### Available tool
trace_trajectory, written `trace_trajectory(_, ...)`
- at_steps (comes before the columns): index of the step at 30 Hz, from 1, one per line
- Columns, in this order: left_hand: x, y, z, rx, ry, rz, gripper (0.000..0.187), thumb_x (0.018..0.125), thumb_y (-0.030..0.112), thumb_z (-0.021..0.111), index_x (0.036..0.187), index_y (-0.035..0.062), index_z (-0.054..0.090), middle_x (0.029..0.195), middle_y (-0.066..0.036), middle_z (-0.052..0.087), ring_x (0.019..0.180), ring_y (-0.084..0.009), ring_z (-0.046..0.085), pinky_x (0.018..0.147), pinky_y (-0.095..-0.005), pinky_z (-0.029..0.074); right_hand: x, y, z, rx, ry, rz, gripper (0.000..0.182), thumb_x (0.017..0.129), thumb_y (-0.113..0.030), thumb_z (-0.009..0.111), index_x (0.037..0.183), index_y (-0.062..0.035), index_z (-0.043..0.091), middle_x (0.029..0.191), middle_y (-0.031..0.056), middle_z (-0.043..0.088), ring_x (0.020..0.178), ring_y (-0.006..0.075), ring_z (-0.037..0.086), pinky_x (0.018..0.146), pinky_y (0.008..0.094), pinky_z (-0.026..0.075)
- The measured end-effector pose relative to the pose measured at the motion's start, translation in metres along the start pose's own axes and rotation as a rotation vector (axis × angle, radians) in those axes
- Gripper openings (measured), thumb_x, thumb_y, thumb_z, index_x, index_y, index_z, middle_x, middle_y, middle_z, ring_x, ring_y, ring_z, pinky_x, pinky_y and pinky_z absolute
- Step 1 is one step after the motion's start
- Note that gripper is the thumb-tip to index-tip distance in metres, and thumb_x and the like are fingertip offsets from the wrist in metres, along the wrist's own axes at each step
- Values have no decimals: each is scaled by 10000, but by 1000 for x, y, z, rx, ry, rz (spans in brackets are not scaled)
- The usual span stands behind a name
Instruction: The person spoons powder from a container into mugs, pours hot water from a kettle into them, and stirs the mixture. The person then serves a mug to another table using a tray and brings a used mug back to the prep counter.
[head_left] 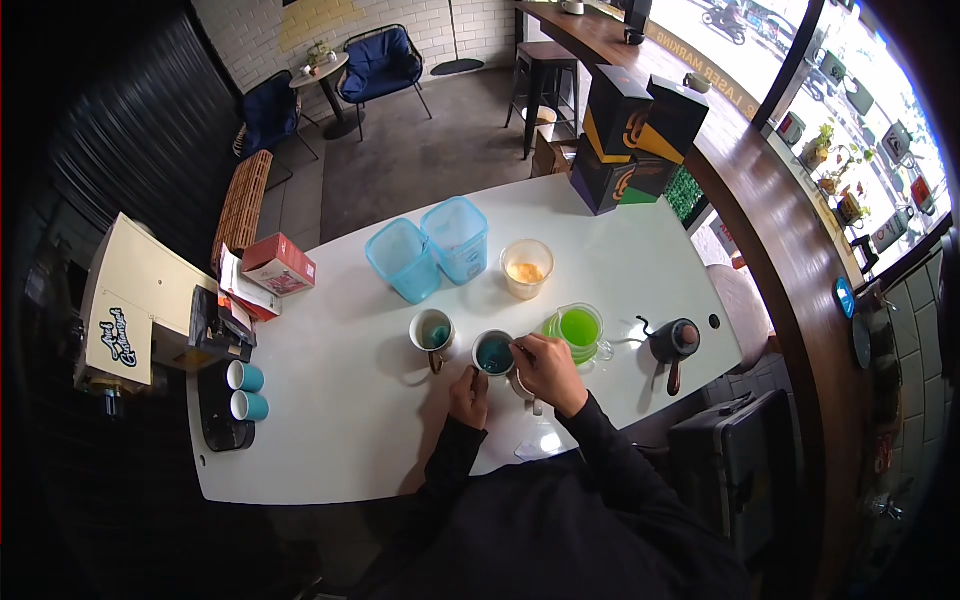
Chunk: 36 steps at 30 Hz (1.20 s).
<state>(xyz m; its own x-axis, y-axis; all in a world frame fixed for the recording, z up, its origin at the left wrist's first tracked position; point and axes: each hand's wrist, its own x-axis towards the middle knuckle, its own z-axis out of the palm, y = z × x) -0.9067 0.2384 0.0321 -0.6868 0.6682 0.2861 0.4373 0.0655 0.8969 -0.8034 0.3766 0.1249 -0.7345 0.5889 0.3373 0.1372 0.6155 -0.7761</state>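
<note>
Cup (pixel 491 340) stood upright just beyond your left hand (pixel 468 396), which gripped its near side, and left of your right hand (pixel 549 369), curled over its rim, hold indiscernible.

Three mugs (pixel 432 331) (one partly covered by the right hand (pixel 552 372)), two translucent blue containers (pixel 403 265), two teal paper cups (pixel 248 378), one clear tumbler (pixel 527 270), one jug (pixel 578 328) of green liquid and one gooseneck kettle (pixel 676 341). Four black cartons (pixel 617 112), one red box (pixel 281 264). Two blue-cushioned chairs (pixel 383 64), one stool (pixel 547 55), one white table (pixel 330 450), one small round table (pixel 325 71).
</note>
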Motion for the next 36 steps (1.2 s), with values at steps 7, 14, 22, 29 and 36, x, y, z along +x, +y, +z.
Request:
trace_trajectory(7, 1, 4, 0, -4, 8, 15, 264, 971, 188, 532, 793, -4, 496, 574, -118, 483, 495, -220, 490, 480, -354, 344, 0, 0, 0, 27, 19, -16, 111, 828, -60, 650, 808, 48, 662, 703, 190, 616, 593, 361, 607, 549, 390, 472)
trace_trajectory(14, 1, 2, -1, 6, -2, 47, 283, 975, 212, 534, 794, -1, 493, 570, -120, 467, 489, -217, 475, 478, -354, 336, -1, 0, -3, -3, -55, 2, 133, 839, -82, 615, 778, 35, 628, 751, 205, 625, 667, 414, 597, 612, 464, 467)
trace_trajectory(22, 0, 2, -1, -9, -21, 37, 339, 992, 269, 510, 789, -1, 479, 572, -125, 440, 487, -235, 455, 478, -358, 331, 0, 0, 0, -126, 14, -60, 89, 835, -56, 627, 817, 26, 655, 765, 176, 620, 713, 375, 615, 640, 427, 491)
trace_trajectory(29, 0, 4, -2, -1, -34, 32, 340, 991, 273, 513, 787, 3, 477, 576, -122, 447, 489, -221, 469, 476, -351, 352, -3, 2, 2, -51, -72, -95, 69, 807, -51, 629, 843, 7, 632, 780, 158, 610, 673, 380, 580, 614, 455, 466)
trace_trajectory(36, 1, 3, -1, 4, -28, 57, 323, 984, 248, 527, 776, 8, 469, 573, -117, 437, 485, -215, 459, 475, -344, 345, 0, -1, 3, -125, 5, -79, 84, 858, -69, 610, 828, 7, 629, 773, 156, 593, 714, 374, 574, 648, 442, 463)
